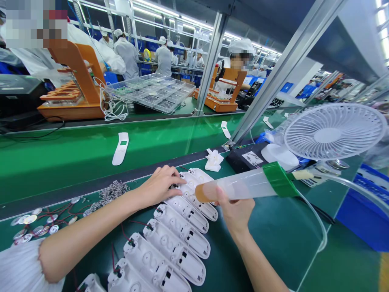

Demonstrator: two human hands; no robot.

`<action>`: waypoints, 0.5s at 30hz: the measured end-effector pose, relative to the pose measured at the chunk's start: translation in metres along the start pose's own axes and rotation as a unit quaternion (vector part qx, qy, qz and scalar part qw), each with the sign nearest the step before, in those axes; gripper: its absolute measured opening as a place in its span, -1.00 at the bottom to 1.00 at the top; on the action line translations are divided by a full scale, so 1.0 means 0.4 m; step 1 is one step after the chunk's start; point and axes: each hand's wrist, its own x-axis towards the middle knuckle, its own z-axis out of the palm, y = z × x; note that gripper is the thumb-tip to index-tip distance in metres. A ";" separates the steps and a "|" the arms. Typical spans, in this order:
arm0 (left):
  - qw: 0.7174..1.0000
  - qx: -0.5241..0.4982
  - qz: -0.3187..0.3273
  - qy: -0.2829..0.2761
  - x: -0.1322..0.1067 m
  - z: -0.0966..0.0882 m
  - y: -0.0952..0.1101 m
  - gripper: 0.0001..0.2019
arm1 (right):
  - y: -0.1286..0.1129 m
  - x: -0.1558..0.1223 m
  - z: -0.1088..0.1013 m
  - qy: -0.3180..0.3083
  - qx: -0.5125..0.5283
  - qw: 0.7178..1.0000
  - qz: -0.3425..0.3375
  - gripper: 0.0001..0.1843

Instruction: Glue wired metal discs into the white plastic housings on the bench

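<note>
My right hand (235,211) is wrapped round a translucent glue syringe (243,184) with a green cap and an air hose. The syringe lies tilted, its amber tip end pointing left over the white plastic housings (173,239). Those housings lie in a slanting row, several with red wires at their left ends. At the far end of the row, my left hand (166,183) rests on a housing with its fingers bent and thumb close to them. Whatever its fingertips pinch, if anything, is hidden. The syringe's nozzle is barely visible near that hand.
Wired metal discs (38,221) and a pile of small metal parts (111,192) lie left. Crumpled tissue (214,160) sits behind the row. A white fan (334,132) stands right. A green conveyor belt (75,152) carries white covers (120,149). Co-workers sit beyond it.
</note>
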 end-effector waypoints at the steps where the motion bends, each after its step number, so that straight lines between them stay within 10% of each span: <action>1: 1.000 -0.002 0.002 -0.004 0.000 0.001 -0.001 -0.70 | 0.000 -0.001 0.001 0.000 0.008 1.000 0.004 -0.63; 11: 1.000 -0.013 -0.018 0.021 -0.028 -0.024 0.009 -0.66 | -0.047 0.026 -0.007 0.164 0.270 0.944 0.090 -0.68; 15: 1.000 -0.023 -0.007 0.001 -0.069 -0.028 -0.015 -0.70 | -0.057 0.001 -0.002 0.116 0.235 0.960 0.096 -0.65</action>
